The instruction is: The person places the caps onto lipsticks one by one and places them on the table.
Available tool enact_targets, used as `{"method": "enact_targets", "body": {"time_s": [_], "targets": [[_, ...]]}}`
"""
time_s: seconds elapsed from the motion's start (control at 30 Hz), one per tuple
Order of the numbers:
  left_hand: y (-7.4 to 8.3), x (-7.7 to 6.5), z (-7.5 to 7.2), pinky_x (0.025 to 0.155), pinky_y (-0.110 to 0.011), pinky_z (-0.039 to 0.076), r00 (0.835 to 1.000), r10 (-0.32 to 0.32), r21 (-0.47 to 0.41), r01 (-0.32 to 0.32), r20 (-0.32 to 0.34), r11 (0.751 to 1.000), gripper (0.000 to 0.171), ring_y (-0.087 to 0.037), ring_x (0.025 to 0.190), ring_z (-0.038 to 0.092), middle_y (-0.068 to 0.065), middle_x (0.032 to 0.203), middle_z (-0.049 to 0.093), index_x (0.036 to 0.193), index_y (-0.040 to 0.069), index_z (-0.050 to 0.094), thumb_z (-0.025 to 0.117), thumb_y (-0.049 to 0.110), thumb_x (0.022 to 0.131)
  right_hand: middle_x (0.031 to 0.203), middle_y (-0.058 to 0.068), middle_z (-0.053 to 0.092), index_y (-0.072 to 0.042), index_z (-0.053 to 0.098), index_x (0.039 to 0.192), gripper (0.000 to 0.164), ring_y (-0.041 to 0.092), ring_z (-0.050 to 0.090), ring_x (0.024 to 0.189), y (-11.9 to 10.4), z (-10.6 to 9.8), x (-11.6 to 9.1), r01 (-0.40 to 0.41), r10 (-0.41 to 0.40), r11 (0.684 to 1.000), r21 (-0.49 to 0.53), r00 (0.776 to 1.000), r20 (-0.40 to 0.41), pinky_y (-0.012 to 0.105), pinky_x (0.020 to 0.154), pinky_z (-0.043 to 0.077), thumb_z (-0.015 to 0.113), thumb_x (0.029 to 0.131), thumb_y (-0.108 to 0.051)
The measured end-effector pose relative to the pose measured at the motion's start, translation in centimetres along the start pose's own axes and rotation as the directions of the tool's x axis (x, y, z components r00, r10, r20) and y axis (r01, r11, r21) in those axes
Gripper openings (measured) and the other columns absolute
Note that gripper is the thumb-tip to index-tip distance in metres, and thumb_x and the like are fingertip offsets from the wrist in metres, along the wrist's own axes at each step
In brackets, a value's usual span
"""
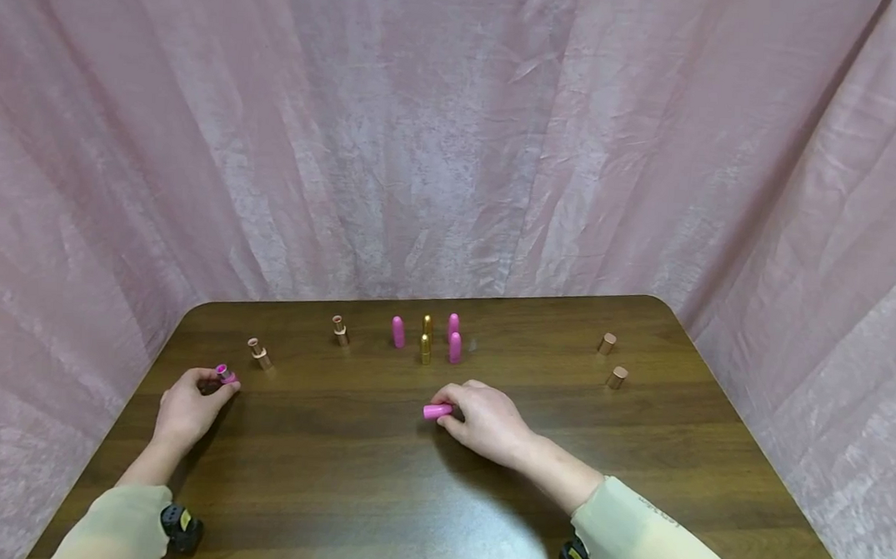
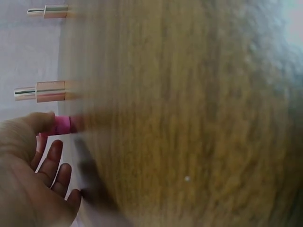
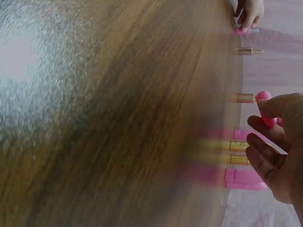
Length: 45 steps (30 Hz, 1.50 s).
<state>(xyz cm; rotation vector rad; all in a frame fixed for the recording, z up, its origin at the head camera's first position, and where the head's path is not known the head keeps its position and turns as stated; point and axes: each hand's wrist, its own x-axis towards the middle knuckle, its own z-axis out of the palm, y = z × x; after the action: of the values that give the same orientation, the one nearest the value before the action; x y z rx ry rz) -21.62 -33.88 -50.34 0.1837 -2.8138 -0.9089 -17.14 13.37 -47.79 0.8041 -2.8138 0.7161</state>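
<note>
Head view: a pink base [image 1: 225,375] is being pinched between the thumb and a finger of the left hand [image 1: 187,410], low at the left side of the wooden table [image 1: 319,474]; whether it is touching the wood cannot be told. A pink cap [image 1: 438,412] is being pinched by thumb and fingertips of the right hand [image 1: 490,423], tilted on its side and being held above the middle of the table. In both wrist views, the remaining fingers are being kept loosely bent, clear of the held pieces.

Just beyond the left hand, a nearer rose-gold base [image 1: 260,355] is standing upright, with a farther rose-gold base [image 1: 341,331] standing near the back edge. Beyond the right hand, two gold tubes, front [image 1: 425,350] and rear [image 1: 427,324], are being flanked by a lone pink tube [image 1: 398,332] on the left and a pair of pink tubes [image 1: 455,348] on the right. Well apart, two rose-gold caps [image 1: 617,378] are standing at the right. Behind, the table is being backed by a pink curtain [image 1: 439,146].
</note>
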Motion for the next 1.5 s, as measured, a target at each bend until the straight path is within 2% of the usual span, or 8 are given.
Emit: {"method": "enact_targets", "body": {"time_s": [0.2,0.37,0.5,0.6,0.8,1.0,1.23,1.5], "targets": [[0.6,-0.5,-0.3,0.089,-0.053,0.045,1.000,0.011,-0.053,-0.011,-0.015,0.999,0.048,-0.045,0.111,0.060,-0.029,0.118,0.066,0.120,-0.007,0.057,0.070,0.033,0.096,0.095,-0.014,0.069,-0.027,0.073,0.110,0.020,0.009,0.063,0.090,0.5,-0.5,-0.3,-0.035,0.036,0.999,0.019,0.999,-0.014,0.034,0.075,0.053,0.080,0.091,-0.026],[3.0,-1.4,-0.6,0.080,-0.045,0.043,0.989,0.147,-0.046,-0.148,-0.029,0.988,0.037,-0.040,0.102,0.061,-0.028,0.117,0.066,0.115,-0.001,0.059,0.072,0.027,0.094,0.095,-0.014,0.068,-0.027,0.073,0.108,0.020,0.013,0.065,0.092,1.6,-1.1,-0.7,-0.088,0.090,0.994,0.058,0.996,-0.025,0.037,0.077,0.052,0.080,0.090,-0.024],[5.5,-2.1,-0.1,0.082,-0.051,0.043,0.962,0.269,0.009,-0.268,-0.053,0.963,0.029,-0.039,0.103,0.058,-0.021,0.112,0.067,0.110,0.005,0.062,0.077,0.020,0.089,0.093,-0.016,0.066,-0.027,0.073,0.107,0.020,0.011,0.063,0.090,2.4,-1.6,-1.0,-0.121,0.124,0.990,0.071,0.992,-0.038,0.037,0.077,0.051,0.081,0.089,-0.024],[7.3,-2.6,0.6,0.090,-0.056,0.042,0.927,0.371,0.035,-0.369,-0.063,0.929,0.025,-0.040,0.110,0.057,-0.014,0.106,0.070,0.105,0.011,0.065,0.080,0.015,0.085,0.092,-0.016,0.065,-0.028,0.073,0.107,0.020,0.011,0.063,0.090,2.9,-2.1,-1.3,-0.138,0.142,0.987,0.076,0.989,-0.046,0.037,0.077,0.051,0.081,0.089,-0.024],[10.9,-3.2,2.1,0.101,-0.055,0.039,0.807,0.588,0.084,-0.584,-0.047,0.808,0.025,-0.032,0.106,0.061,0.000,0.097,0.071,0.101,0.017,0.070,0.085,0.015,0.081,0.096,-0.015,0.066,-0.027,0.074,0.106,0.021,0.015,0.064,0.094,3.9,-2.7,-1.8,-0.142,0.150,0.984,0.110,0.986,-0.072,0.038,0.080,0.052,0.081,0.088,-0.020],[14.1,-3.8,4.0,0.108,-0.051,0.038,0.715,0.699,0.119,-0.694,0.001,0.710,0.027,-0.028,0.105,0.062,0.006,0.096,0.071,0.103,0.016,0.073,0.088,0.020,0.081,0.100,-0.012,0.066,-0.022,0.076,0.104,0.022,0.012,0.055,0.094,4.6,-3.0,-2.1,-0.127,0.144,0.983,0.134,0.982,-0.125,0.035,0.082,0.049,0.083,0.086,-0.013],[17.1,-4.4,5.7,0.110,-0.049,0.038,0.653,0.757,0.110,-0.755,0.034,0.647,0.023,-0.020,0.100,0.063,0.011,0.092,0.069,0.097,0.020,0.073,0.088,0.023,0.081,0.102,-0.011,0.068,-0.020,0.075,0.107,0.024,0.012,0.057,0.094,4.8,-2.9,-2.4,-0.106,0.134,0.981,0.162,0.977,-0.167,0.034,0.081,0.050,0.084,0.085,-0.014],[19.6,-4.9,7.7,0.113,-0.045,0.036,0.623,0.776,0.132,-0.781,0.098,0.610,0.023,-0.018,0.102,0.063,0.009,0.098,0.069,0.099,0.021,0.074,0.088,0.027,0.082,0.102,-0.014,0.066,-0.022,0.076,0.105,0.023,0.014,0.057,0.094,4.6,-2.6,-2.2,-0.091,0.119,0.982,0.163,0.978,-0.174,0.033,0.081,0.049,0.083,0.085,-0.015]]}}
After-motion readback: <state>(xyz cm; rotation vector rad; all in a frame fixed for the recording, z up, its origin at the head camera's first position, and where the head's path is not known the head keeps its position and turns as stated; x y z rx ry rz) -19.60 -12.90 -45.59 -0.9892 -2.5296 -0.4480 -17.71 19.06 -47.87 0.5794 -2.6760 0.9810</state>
